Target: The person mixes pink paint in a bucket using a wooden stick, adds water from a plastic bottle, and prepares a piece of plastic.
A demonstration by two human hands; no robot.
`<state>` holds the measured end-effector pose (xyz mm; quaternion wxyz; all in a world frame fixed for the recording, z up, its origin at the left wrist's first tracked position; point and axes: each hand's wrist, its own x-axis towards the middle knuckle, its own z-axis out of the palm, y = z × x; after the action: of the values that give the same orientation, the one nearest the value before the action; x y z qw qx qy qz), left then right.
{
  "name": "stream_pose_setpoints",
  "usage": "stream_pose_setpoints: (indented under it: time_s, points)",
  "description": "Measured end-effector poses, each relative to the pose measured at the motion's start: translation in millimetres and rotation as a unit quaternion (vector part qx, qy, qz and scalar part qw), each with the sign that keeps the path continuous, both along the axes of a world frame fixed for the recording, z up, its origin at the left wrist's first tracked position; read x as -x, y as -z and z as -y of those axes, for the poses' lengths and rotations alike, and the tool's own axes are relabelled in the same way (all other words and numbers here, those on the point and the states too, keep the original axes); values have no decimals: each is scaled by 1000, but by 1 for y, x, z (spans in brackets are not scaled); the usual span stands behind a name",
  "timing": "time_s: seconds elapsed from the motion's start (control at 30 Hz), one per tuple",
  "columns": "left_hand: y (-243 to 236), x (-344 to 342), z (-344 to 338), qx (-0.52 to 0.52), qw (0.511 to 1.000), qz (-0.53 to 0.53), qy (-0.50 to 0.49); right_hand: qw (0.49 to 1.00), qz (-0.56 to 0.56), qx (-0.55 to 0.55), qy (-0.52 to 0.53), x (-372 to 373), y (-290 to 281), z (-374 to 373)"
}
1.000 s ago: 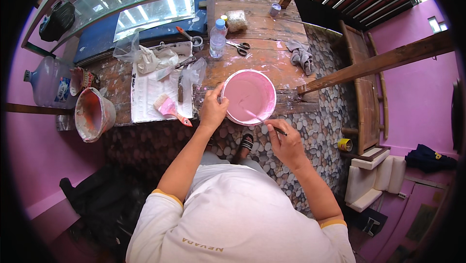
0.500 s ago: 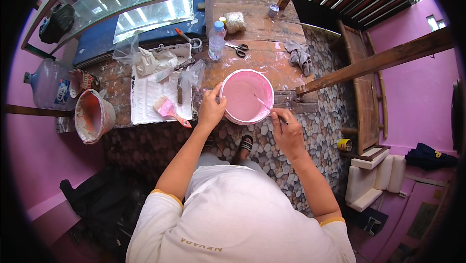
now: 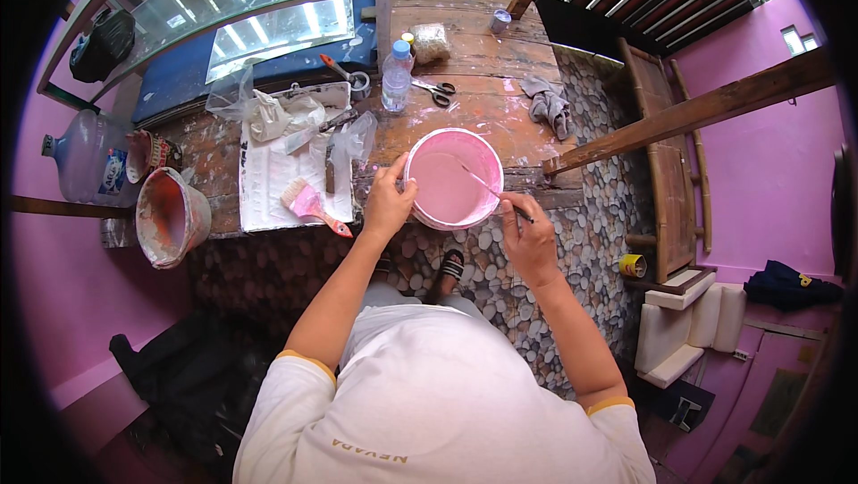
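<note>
A white bucket [image 3: 481, 151] of pink paint [image 3: 438, 189] sits at the table's front edge. My left hand [image 3: 387, 205] grips its left side, thumb over the rim. In my right hand [image 3: 534, 243] is a thin stirring rod [image 3: 480, 180] with a dark end, pinched between thumb and fingers. The rod slants over the right rim, and its far tip reaches the paint. Left of the bucket, a paintbrush [image 3: 308, 203] with pink-stained bristles lies across the front of a white paint tray [image 3: 268, 182]. Plastic bags [image 3: 284, 117] and a scraper are heaped on the tray.
Behind the bucket stand a plastic bottle [image 3: 397, 80] with a blue cap and scissors [image 3: 438, 91]. A grey rag [image 3: 549, 105] lies at the right. A paint-stained pail [image 3: 174, 216] and a large water jug [image 3: 94, 158] are at far left. A wooden beam [image 3: 688, 117] slants along the right.
The rod's tip has shifted left and toward the far side of the bucket, and my right hand has turned slightly with it. My left hand keeps its hold on the bucket.
</note>
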<state>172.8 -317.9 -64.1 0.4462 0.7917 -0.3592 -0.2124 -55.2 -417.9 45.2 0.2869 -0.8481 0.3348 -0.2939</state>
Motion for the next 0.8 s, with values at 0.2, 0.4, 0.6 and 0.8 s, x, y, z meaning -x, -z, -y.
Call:
stream_pose_setpoints:
  time_s: [0.2, 0.4, 0.6, 0.8]
  points:
    - [1, -2, 0, -14, 999, -44, 8, 996, -6, -28, -82, -3, -4, -20]
    - [-4, -2, 2, -24, 999, -49, 3, 997, 13, -30, -74, -6, -1, -23]
    - [-3, -2, 0, -15, 999, -34, 7, 1000, -5, -20, -19, -1, 6, -12]
    - [-1, -4, -2, -21, 999, -43, 13, 998, -16, -17, -52, 8, -6, -19]
